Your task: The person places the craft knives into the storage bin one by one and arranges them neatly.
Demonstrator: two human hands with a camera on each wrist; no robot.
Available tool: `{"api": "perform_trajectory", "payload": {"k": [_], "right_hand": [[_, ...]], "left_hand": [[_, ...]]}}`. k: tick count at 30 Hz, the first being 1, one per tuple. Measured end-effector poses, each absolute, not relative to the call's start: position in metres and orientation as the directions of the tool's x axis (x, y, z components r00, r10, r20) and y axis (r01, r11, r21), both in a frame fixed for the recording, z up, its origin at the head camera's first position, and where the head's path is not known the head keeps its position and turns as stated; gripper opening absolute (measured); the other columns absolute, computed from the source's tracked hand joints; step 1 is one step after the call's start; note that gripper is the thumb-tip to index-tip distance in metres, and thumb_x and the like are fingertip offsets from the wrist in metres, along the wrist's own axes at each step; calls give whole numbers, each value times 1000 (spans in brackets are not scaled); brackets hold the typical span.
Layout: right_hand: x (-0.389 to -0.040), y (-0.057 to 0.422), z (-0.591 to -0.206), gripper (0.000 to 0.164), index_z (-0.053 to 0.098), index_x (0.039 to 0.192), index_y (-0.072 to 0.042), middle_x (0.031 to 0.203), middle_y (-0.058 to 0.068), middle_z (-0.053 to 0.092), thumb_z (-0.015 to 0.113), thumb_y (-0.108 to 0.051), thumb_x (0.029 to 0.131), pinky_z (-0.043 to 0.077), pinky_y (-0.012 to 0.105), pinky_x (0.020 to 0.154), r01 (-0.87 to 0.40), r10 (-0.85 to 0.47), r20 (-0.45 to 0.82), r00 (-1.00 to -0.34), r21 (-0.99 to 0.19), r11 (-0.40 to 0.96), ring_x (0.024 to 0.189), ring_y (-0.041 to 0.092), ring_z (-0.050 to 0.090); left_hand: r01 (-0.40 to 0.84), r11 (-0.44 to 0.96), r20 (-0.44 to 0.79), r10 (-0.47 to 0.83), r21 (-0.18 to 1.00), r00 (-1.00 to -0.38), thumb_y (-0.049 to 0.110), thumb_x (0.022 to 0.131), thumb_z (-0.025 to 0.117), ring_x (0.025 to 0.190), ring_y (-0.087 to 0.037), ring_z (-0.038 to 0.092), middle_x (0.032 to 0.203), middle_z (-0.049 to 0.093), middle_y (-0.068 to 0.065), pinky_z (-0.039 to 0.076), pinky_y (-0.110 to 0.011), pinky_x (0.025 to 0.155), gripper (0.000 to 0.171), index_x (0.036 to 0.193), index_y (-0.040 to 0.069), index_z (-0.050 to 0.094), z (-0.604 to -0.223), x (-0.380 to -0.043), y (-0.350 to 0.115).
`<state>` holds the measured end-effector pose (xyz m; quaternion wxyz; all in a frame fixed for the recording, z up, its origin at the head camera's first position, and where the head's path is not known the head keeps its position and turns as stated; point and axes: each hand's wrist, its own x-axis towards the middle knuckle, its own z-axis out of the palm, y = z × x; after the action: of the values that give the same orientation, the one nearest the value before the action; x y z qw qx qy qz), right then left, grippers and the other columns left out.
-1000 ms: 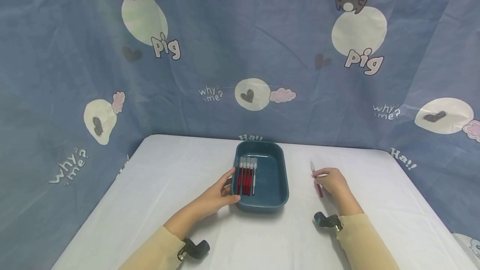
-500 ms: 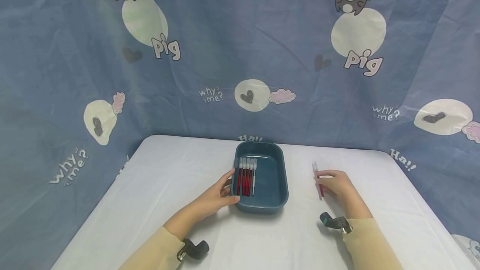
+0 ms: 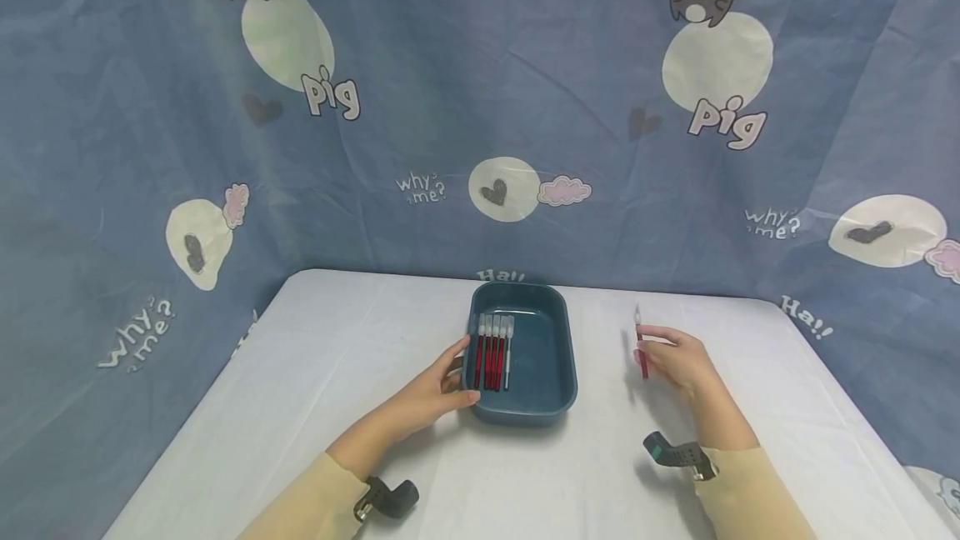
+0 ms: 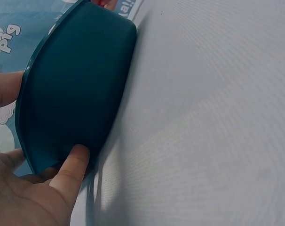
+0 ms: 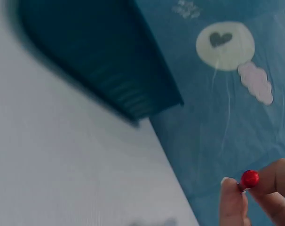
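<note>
My right hand (image 3: 678,361) pinches a slim pen-like stick (image 3: 642,363) with a red barrel and a pale, tapering tip pointing away. Its rounded red end (image 5: 249,179) shows between thumb and fingers in the right wrist view, and its shadow falls on the cloth. At the centre stands a dark teal plastic tray (image 3: 546,357). My left hand (image 3: 431,398) holds this tray at its left side, fingertips at the rim and on the outer wall (image 4: 81,89). Inside, along the left wall, several similar red sticks (image 3: 491,361) with translucent caps lie side by side, plus a silvery one (image 3: 508,361).
White cloth (image 3: 360,315) covers the table, its far edge just behind the tray. A blue printed curtain (image 3: 420,232) hangs behind and at both sides. Dark wrist cameras (image 3: 675,450) sit on both wrists, over beige sleeves.
My right hand has lifted the red stick off the cloth and moved slightly right, turning the stick more upright in view. The left hand and the tray have stayed put.
</note>
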<state>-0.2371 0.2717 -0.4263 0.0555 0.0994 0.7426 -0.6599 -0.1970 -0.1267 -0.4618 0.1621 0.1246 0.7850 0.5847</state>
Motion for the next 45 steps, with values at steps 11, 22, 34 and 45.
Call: {"api": "perform_trajectory", "payload": {"k": [11,22,34,45], "right_hand": [[-228,240,-410,40,52,135,12,90,1,67,58,4,96,58,24,82,132,47,-137,-989,-986,-99,82,11,72],[-232,199,-404,45,48,138,14,89,4,67,58,6,95,59,23,78,133,24,-138,-990,-979,-152,78,12,70],[-234,136,-408,38,60,133,6,93,6,67,60,3,95,59,22,76,181,14,-185,-983,-972,-152,82,15,71],[-230,105,-415,40,58,135,5,108,13,60,58,6,95,57,20,72,187,21,-198,-980,-950,-249,79,12,67]], "left_hand": [[-2,289,-118,384,957,-916,27,92,74,144,-43,33,161,26,-22,29,-55,116,91,162,27,15,-462,-198,-125],[0,275,-112,393,961,-913,23,93,73,144,-44,31,161,24,-23,27,-56,116,92,162,24,13,-461,-197,-126],[-2,276,-115,394,961,-912,25,92,74,145,-42,32,161,25,-21,27,-57,116,92,162,25,14,-464,-199,-127],[2,282,-114,394,959,-912,27,92,74,145,-42,33,161,26,-21,27,-57,116,91,162,26,15,-465,-199,-127]]}}
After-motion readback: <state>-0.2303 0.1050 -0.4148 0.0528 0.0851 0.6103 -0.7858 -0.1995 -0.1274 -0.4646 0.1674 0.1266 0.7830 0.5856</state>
